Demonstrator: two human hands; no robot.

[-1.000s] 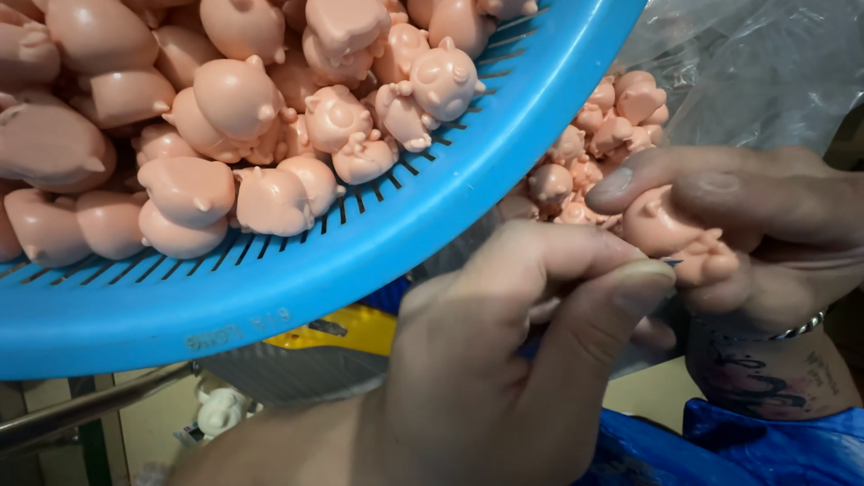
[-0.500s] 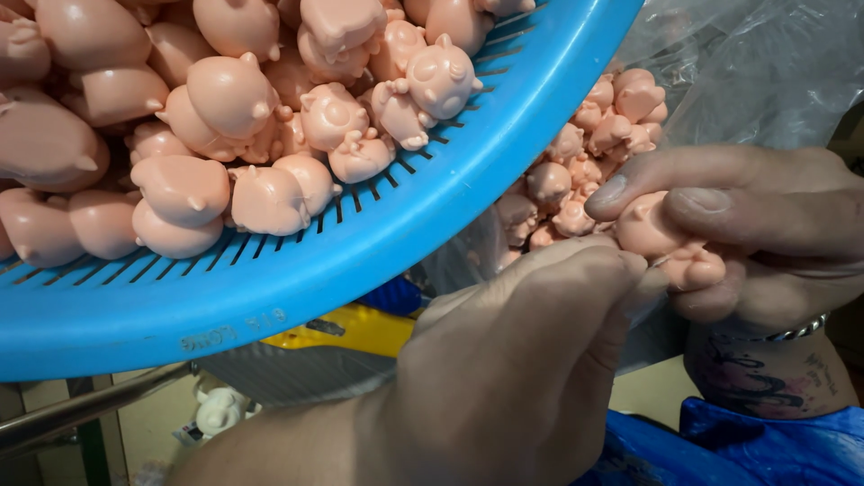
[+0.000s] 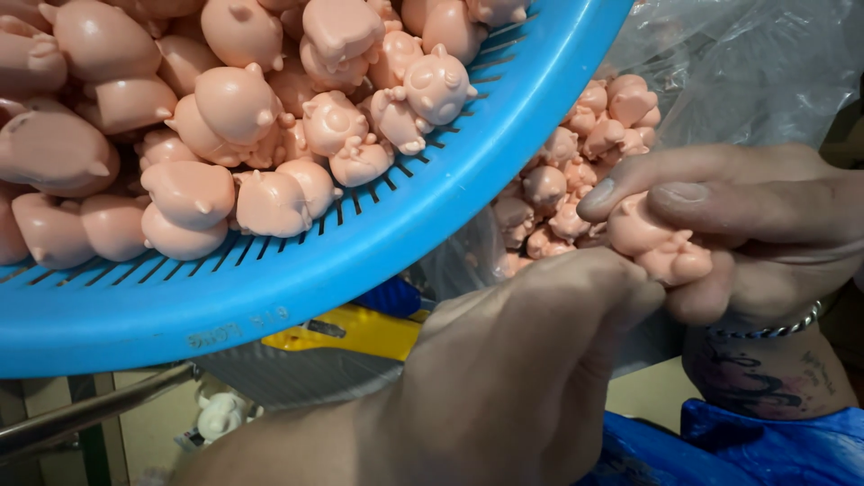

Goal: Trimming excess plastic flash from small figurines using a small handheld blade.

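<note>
**Pig figure held between both hands beside the basket**

A small pink pig (image 3: pixel 655 241) is gripped in the right hand (image 3: pixel 756 225), pinched between thumb and fingers just below the basket's edge. The left hand (image 3: pixel 531 360) is raised from below, its fingers curled shut against the same pig; what exactly is pinched there cannot be made out, since the back of the hand hides the fingertips. A bracelet (image 3: pixel 774 329) is worn on the right wrist.

Directly behind the hands, a clear bag (image 3: pixel 747 72) is seen, already partly filled with more pigs (image 3: pixel 576 171) of the same kind. Above and to the left, a blue slotted basket (image 3: pixel 360 261) is heaped with many more of them (image 3: pixel 243 117), so most of the lot appears to be still in the basket, while a smaller share lies in the bag.

Below the basket, a yellow object (image 3: pixel 360 331), a grey bar (image 3: pixel 90 414) and a small white figure (image 3: pixel 220 416) are visible. Blue cloth (image 3: pixel 765 450) is seen at the lower right.
</note>
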